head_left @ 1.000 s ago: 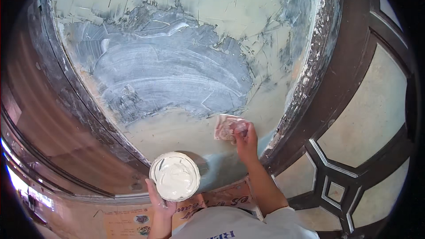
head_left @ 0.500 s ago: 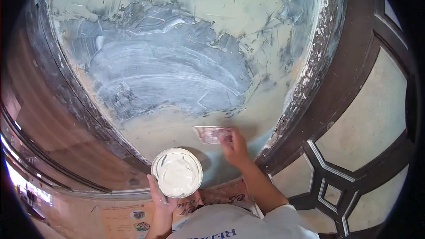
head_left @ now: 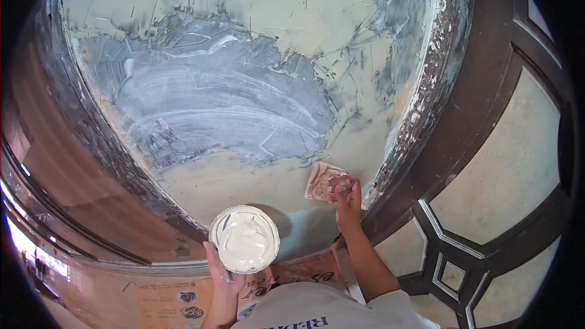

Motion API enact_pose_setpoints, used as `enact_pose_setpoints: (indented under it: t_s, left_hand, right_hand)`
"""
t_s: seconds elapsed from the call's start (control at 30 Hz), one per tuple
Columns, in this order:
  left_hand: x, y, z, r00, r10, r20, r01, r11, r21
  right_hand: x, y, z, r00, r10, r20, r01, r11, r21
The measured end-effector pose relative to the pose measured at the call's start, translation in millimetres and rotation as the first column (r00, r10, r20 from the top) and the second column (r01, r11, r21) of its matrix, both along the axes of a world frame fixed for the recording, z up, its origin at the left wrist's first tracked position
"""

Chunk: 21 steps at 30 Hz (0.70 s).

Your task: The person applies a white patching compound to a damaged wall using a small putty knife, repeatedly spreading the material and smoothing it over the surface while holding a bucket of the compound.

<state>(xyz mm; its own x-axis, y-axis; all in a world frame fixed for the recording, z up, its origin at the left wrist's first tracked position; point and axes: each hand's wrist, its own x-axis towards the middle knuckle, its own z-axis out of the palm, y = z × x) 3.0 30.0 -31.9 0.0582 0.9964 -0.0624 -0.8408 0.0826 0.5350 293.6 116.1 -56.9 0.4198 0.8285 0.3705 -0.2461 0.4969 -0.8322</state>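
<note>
My left hand is wrapped round the lower left side of a round white tub. Thick white putty fills the tub and is smeared up to its rim. In my right hand is a flat, square-bladed putty spreader, pinkish and coated with putty. Its blade lies close to the lower right of a large pale panel; whether it touches cannot be told. Across the panel's middle stretches a grey-blue patch with streaky white smears and ragged edges.
Chipped, paint-flecked trim borders the panel on the right, with darker trim on the left. Brown framework with pale inset panes stands at the right. A glossy brown surface curves along the left. Printed orange sheeting lies below.
My right hand has moved right with the spreader, and the blade has turned to tilt upward. The tub in my left hand has hardly moved, and the putty's surface looks different.
</note>
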Motion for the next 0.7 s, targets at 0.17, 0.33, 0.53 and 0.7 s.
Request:
enact_pose_setpoints:
  t_s: [0.17, 0.33, 0.53, 0.7]
  left_hand:
    - [16.5, -0.4, 4.5, 1.000, 0.023, -0.021, -0.024, 0.999, -0.048]
    - [27.2, 1.5, -8.0, 0.998, 0.011, -0.069, -0.013, 0.999, -0.034]
    - [47.9, -0.7, -9.0, 0.999, -0.002, -0.034, 0.001, 0.999, -0.033]
    - [68.8, 0.5, -14.1, 0.999, 0.019, -0.047, -0.022, 0.998, -0.051]
  right_hand:
    - [13.0, -3.2, -5.5, 0.983, 0.005, 0.185, 0.003, 0.999, -0.040]
    - [32.0, -7.4, -7.9, 0.973, 0.011, 0.231, 0.007, 0.997, -0.077]
    - [51.0, -16.2, 21.5, 0.740, -0.001, 0.673, 0.179, 0.964, -0.196]
    - [78.1, -3.6, 45.5, 0.433, -0.225, 0.873, 0.215, 0.966, 0.142]
